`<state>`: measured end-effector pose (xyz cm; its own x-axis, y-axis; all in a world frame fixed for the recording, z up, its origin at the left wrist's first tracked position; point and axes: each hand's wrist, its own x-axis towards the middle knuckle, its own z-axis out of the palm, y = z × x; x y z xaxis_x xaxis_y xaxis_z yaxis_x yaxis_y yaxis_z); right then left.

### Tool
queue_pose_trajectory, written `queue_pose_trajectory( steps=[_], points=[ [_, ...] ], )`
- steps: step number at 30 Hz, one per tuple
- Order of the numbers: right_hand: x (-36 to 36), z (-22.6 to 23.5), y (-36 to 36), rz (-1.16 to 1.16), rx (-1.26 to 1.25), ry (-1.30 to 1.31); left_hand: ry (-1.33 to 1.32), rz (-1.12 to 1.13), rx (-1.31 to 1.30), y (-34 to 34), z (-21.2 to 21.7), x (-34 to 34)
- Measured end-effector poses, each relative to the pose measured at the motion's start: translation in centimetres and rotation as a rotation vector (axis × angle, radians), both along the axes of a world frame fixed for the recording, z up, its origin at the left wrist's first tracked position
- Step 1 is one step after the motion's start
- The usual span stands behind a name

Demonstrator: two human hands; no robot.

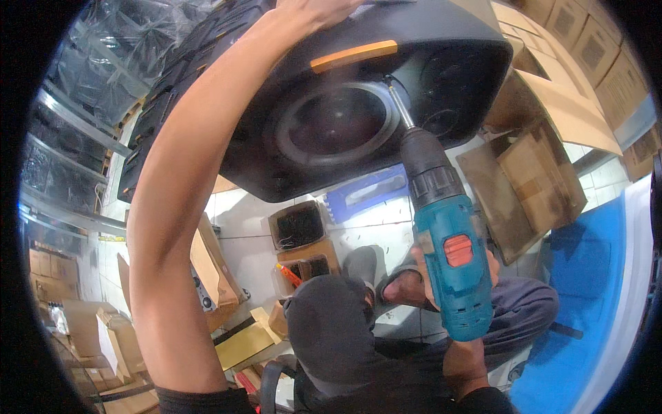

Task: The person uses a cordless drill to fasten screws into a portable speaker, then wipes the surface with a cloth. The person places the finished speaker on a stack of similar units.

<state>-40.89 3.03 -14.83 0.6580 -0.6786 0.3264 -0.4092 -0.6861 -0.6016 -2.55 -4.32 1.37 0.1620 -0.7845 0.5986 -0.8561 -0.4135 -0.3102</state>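
Note:
A black speaker cabinet [476,69] with a large round woofer [338,124] and an orange strip [355,55] stands in front of me. My left arm reaches over its left part. At the upper edge of the picture, my left hand [318,12] lies on the cabinet with its fingers stretched out, partly cut off. My right hand [491,265] is closed round the grip of a teal cordless drill [458,290], mostly hidden beneath its body. From the black chuck, a long silver bit [400,103] points up to the cabinet's front beside the woofer's rim.
Small bins [298,226] with dark small parts sit on the tiled floor, an orange-red tool [289,274] in one. A blue-violet panel [369,192] lies beneath the cabinet. Open cardboard boxes [541,179] stand right, with a blue surface [579,290] nearer. More boxes [114,338] are left.

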Motion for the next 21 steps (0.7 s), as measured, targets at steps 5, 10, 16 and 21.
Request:
queue_pose_trajectory(
  steps=[5, 10, 16, 21],
  points=[
    [0.4, 0.9, 0.3, -0.031, -0.153, -0.047, -0.006, -0.042, -0.015, 0.1, 0.0, -0.1],
    [-0.1, 0.6, -0.2, -0.074, 0.138, 0.144, -0.017, -0.042, -0.021, 0.1, 0.0, -0.3],
    [0.3, -2.6, -1.5, -0.024, -0.339, -0.044, -0.025, -0.039, -0.002, 0.0, 0.0, -0.1],
    [0.8, -2.2, -2.5, 0.051, -0.324, -0.265, 0.051, 0.022, 0.013, -0.2, 0.2, -0.6]
  ],
)
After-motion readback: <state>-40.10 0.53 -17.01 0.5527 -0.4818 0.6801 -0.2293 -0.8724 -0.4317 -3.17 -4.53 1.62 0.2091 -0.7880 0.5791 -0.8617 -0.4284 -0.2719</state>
